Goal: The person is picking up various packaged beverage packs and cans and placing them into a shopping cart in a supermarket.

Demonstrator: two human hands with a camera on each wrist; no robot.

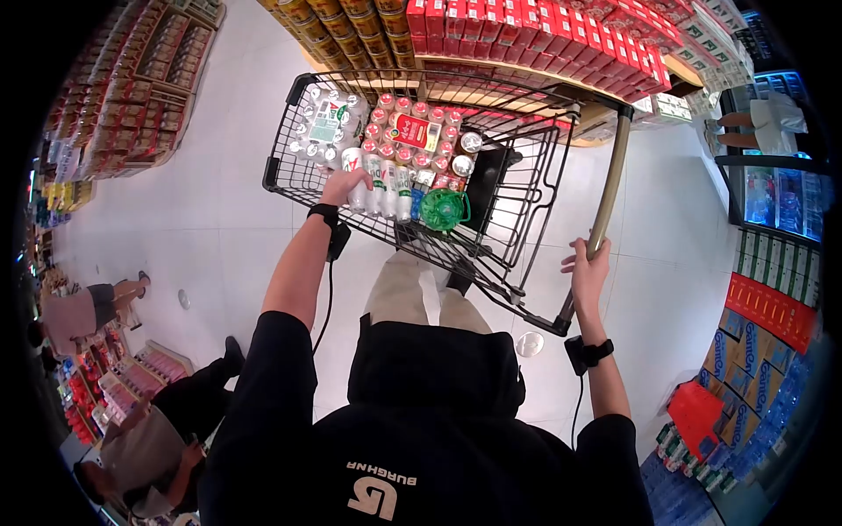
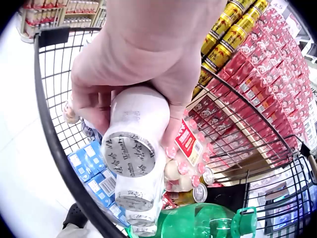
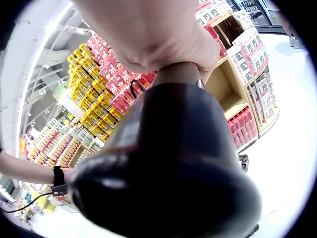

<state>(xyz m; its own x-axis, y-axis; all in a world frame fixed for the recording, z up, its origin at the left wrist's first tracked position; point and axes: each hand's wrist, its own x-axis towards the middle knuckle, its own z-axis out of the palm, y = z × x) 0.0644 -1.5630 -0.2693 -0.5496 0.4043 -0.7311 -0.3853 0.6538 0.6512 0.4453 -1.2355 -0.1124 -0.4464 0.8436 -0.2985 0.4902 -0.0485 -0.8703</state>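
A black wire shopping cart (image 1: 517,158) stands in front of me in a store aisle. My left hand (image 1: 344,186) reaches into the basket and grips a pack of white bottles (image 2: 134,148) with silver foil lids. In the head view that pack (image 1: 382,186) lies among shrink-wrapped packs of small bottles (image 1: 412,131) and a green bottle (image 1: 443,210). My right hand (image 1: 586,267) grips the cart's handle bar (image 1: 611,180). In the right wrist view the dark handle end (image 3: 168,168) fills the frame, with my fingers (image 3: 158,34) curled over it.
Shelves of red boxes (image 1: 561,35) and gold cans (image 1: 351,35) stand just beyond the cart. More shelving (image 1: 132,88) lines the left. A fridge case (image 1: 781,193) and stacked blue and red goods (image 1: 763,333) stand on the right. People (image 1: 96,302) crouch at lower left.
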